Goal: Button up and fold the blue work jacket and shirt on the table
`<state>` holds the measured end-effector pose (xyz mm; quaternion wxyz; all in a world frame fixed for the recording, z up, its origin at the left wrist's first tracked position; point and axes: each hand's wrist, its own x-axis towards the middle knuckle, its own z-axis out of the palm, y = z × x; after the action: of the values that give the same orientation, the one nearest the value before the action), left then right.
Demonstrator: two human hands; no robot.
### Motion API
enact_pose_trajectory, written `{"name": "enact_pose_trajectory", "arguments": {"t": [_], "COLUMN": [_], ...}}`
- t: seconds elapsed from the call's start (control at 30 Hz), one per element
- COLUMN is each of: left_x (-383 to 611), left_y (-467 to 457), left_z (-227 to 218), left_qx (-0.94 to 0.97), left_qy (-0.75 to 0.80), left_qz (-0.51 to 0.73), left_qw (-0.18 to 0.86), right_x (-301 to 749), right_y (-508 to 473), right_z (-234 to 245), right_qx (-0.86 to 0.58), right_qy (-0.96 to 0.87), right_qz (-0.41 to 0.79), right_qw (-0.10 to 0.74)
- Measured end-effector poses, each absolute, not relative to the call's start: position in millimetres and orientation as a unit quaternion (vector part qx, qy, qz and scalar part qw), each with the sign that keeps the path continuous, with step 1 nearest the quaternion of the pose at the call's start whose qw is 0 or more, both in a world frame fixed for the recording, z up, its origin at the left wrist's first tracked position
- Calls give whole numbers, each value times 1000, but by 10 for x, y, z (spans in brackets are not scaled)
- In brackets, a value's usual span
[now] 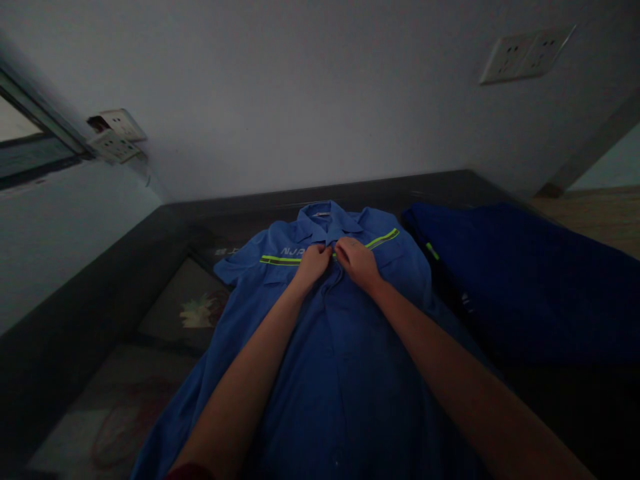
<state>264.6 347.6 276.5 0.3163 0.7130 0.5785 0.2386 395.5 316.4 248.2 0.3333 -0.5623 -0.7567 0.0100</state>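
Observation:
A blue short-sleeved work shirt (300,333) lies spread face up, its collar toward the wall. A yellow-green and grey stripe crosses its chest, with pale lettering above the stripe on the left. My left hand (315,261) pinches the front opening at the chest. Close beside it, my right hand (356,261) pinches the other edge of the same opening. The fingertips almost meet just below the collar. Whether a button is between them is hidden. Below the hands the front placket runs down toward me.
Darker blue folded clothing (530,280) lies at the right. The dark tabletop (165,267) meets a white wall behind. Wall sockets (525,55) are at upper right, and more sockets (117,137) hang loosely at left near a window frame (45,133). A printed picture (200,310) shows at left.

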Motion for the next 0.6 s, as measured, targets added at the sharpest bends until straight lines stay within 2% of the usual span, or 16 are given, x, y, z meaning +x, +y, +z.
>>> {"name": "enact_pose_trajectory", "arguments": {"t": [0.17, 0.3, 0.47, 0.6], "left_x": [2635, 2656, 2694, 2697], "left_y": [3469, 3466, 3430, 3363], "left_z": [2733, 2692, 2680, 2700], "left_qx": [698, 704, 728, 770], "left_qy": [565, 563, 567, 571], "left_qz": [265, 275, 274, 236], "left_qw": [351, 335, 271, 160], "right_x": [3944, 3948, 3949, 3951], "right_y": [3152, 3173, 3231, 3282], "right_z": [2510, 2475, 2365, 2314], "right_qx": [-556, -550, -533, -507], "right_qy": [-764, -747, -686, -628], "right_qz": [-5, 30, 160, 251], "right_qw": [328, 372, 469, 533]}}
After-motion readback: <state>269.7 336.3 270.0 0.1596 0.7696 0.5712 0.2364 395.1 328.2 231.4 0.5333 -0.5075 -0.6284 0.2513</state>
